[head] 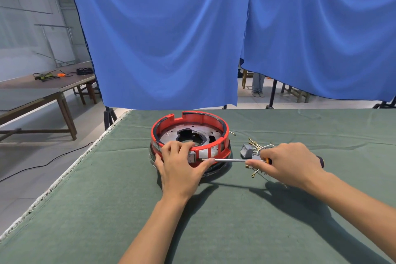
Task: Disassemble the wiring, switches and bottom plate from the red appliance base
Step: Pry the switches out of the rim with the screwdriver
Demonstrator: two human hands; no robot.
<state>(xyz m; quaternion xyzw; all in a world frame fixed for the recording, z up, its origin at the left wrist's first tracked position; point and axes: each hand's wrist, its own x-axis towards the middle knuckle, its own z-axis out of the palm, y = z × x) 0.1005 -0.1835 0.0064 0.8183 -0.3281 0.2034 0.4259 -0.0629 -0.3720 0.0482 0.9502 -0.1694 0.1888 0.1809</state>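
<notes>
The red appliance base (205,118) stands on the green cloth, a round ring with a grey metal bottom plate (169,133) inside. My left hand (180,167) grips its near rim, fingers curled over the edge beside a grey switch (191,158) set in the wall. My right hand (287,165) holds a screwdriver (229,160) with an orange and black handle. Its metal shaft lies level and its tip touches the wall next to the switch. A loose grey switch (246,150) with white wires and brass terminals (255,144) lies right of the base.
The green-covered table (278,221) has its left edge near the base. A blue curtain (162,38) hangs behind the table. Brown tables (32,96) with cables stand to the far left, and a person's legs (258,83) show behind the curtain gap.
</notes>
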